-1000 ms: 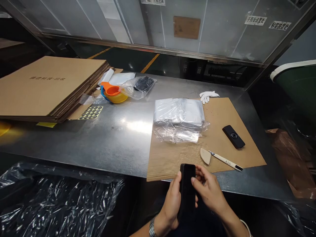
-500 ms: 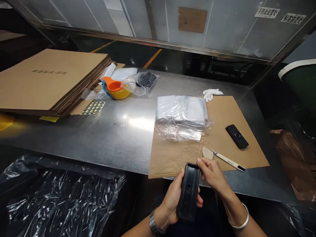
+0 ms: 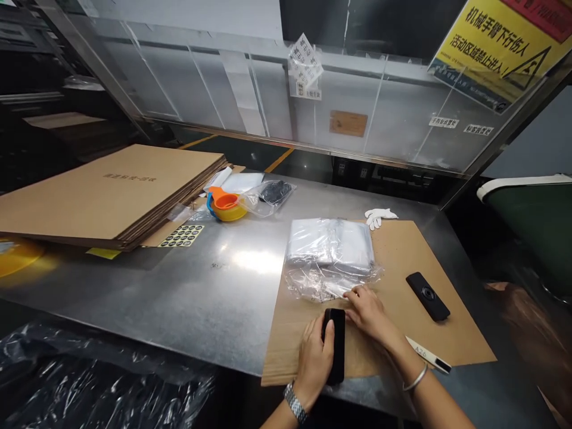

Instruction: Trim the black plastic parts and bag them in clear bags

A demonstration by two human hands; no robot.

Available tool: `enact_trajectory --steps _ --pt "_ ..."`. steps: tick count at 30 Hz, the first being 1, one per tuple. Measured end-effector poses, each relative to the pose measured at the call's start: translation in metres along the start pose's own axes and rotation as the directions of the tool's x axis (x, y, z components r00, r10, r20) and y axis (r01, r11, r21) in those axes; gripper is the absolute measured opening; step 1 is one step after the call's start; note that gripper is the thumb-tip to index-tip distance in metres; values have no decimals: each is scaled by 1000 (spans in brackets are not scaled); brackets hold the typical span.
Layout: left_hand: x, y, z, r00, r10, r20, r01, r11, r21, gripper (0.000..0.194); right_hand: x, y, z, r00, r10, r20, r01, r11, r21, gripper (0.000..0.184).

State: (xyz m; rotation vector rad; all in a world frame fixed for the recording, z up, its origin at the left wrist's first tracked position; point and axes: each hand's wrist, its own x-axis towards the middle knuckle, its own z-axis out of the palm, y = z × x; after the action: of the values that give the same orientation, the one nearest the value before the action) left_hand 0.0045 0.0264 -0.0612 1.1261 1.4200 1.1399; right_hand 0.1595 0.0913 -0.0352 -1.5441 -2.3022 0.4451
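Note:
My left hand (image 3: 315, 357) is closed around a long black rectangular shell (image 3: 338, 351), held upright over the near edge of the cardboard sheet. My right hand (image 3: 369, 313) reaches to the lower edge of a stack of clear plastic bags (image 3: 330, 244). Its fingertips are at the loose film, and the thumb is apart from them, close to the shell's top corner. Under my right forearm, a pale-handled tool (image 3: 426, 354) marked A26 is partly covered. A second black piece (image 3: 428, 296) with a round ring lies on the cardboard to the right.
The cardboard sheet (image 3: 465, 345) lies on a metal table (image 3: 214, 310). A white glove (image 3: 379, 217) rests behind the bags. Left are stacked cardboard (image 3: 134, 196), a sticker sheet (image 3: 182, 236), an orange-yellow tape roll (image 3: 230, 208) and a bagged black item (image 3: 274, 192).
The view has tilted up. My left hand has brought the shell forward over the cardboard, its hollow side now out of sight. My right hand has left the shell and moved to the bags.

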Motion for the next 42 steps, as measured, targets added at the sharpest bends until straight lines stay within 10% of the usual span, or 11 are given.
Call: enact_trajectory --steps 6,20,27,35,42 --pt "2 -26 0 990 137 -36 -120 943 309 41 1 10 18 1000 -11 -10 10 995 -99 4" --pt "23 13 6 982 187 21 -188 977 104 24 3 18 15 994 12 -108 9 982 188 22" --pt "41 25 19 996 26 88 -10 983 -183 39 -3 0 4 971 -32 -239 85 972 217 14" --pt "40 35 21 957 -154 246 274 759 -590 32 -30 -38 14 954 -140 -264 214 937 278 16" --pt "27 31 -17 927 -227 300 372 676 -637 19 -48 -26 0 888 360 -285 -115 775 622 27"
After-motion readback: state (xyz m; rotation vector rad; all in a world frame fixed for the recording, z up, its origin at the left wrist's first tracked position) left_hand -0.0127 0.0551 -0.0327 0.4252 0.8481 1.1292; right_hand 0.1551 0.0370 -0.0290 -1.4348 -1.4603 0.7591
